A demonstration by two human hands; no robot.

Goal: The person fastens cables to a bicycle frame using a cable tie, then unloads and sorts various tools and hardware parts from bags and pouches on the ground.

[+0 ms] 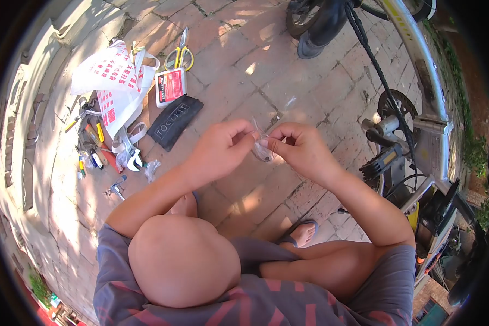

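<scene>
A small clear plastic bag (pixel 263 151) hangs between my two hands above the brick paving. My left hand (pixel 223 149) pinches one side of its top with thumb and forefinger. From the other side, my right hand (pixel 300 148) grips it with thumb and fingertips, close beside the left. Something dark shows low in the bag, too small to make out. Left of my hands lies a black pouch marked TOOLKIT (pixel 175 122). Above the pouch are a white and red box (pixel 170 87) and yellow-handled scissors (pixel 180 54).
To the left, a white bag with red print (pixel 111 81) lies by an adjustable wrench (pixel 130 155) and several hand tools. A crumpled clear wrapper (pixel 152 170) is near them. A bicycle with a silver frame (pixel 432 81) and pedal (pixel 382 162) stands at my right.
</scene>
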